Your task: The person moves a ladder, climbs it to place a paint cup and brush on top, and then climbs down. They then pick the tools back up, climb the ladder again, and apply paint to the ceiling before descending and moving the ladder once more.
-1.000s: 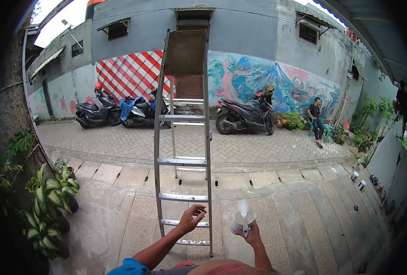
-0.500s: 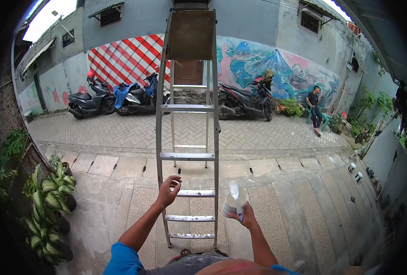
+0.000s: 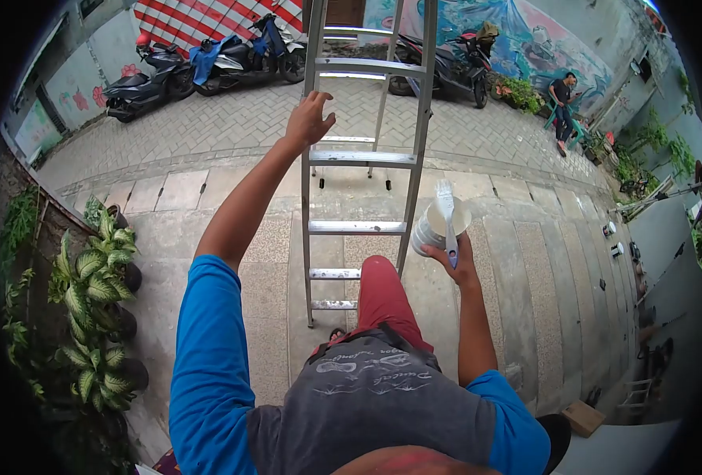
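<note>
My left hand (image 3: 310, 120) is raised beside the left rail of an aluminium stepladder (image 3: 354, 228), its thumb and fingers apart, overlapping the rail in this view. My right hand (image 3: 463, 263) grips a whitish paint pot (image 3: 425, 233) with a paintbrush (image 3: 449, 223) laid across its mouth. White paint coats the bristles, and the handle end rests under my fingers. The pot is held just right of the ladder. My right leg (image 3: 387, 297), in red trousers, is bent with the knee up in front of the lower rungs.
Parked motorbikes (image 3: 236, 65) line the far side of the paved lane. A person (image 3: 563, 107) sits on a green chair at the right. Potted leafy plants (image 3: 98, 293) stand along the left. Small paint pots (image 3: 616, 248) sit on the paving at right, and a cardboard box (image 3: 584, 417) lies lower right.
My view has tilted down and my body is closer to the ladder. My left hand has reached up to the left rail, my right knee has risen, and the right hand still holds pot and brush.
</note>
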Demonstrator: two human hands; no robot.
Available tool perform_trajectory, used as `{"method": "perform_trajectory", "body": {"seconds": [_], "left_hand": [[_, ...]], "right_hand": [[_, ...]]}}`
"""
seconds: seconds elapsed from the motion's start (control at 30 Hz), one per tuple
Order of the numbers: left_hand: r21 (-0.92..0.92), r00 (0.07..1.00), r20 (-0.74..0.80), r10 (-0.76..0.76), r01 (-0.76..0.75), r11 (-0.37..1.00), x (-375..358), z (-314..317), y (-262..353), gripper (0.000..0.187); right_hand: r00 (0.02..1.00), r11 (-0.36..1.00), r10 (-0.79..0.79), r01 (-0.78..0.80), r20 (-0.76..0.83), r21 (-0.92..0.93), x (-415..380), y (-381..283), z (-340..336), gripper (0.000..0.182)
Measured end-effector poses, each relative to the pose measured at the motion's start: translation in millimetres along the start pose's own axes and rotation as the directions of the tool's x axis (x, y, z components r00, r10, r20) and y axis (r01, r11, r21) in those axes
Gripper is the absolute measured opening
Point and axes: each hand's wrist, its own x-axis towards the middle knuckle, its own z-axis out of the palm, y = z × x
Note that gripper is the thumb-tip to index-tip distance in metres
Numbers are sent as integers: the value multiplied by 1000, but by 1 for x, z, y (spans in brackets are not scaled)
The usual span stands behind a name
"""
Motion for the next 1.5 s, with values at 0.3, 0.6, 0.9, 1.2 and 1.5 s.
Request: {"method": "perform_trajectory", "body": {"seconds": [0.3,0.6,0.9,1.2,1.5], "left_hand": [[107,995,-75,67,-58,993,40,6,-1,45],[230,978,-52,203,-186,955,117,43,-37,71],[297,942,330,57,-161,941,176,37,-35,64],[279,965,251,-81,8,960,163,34,-17,44],[259,929,305,-208,130,957,167,25,-1,38]], "right_hand": [[996,998,-6,1,-88,-59,13,1,-5,70],[996,989,20,-33,-87,-143,57,1,-17,70],[986,990,2,-25,-165,-142,146,-8,-57,65],[987,993,62,-76,-147,-91,239,-34,-109,65],[995,994,74,-78,-59,-70,315,-56,-138,67]]}}
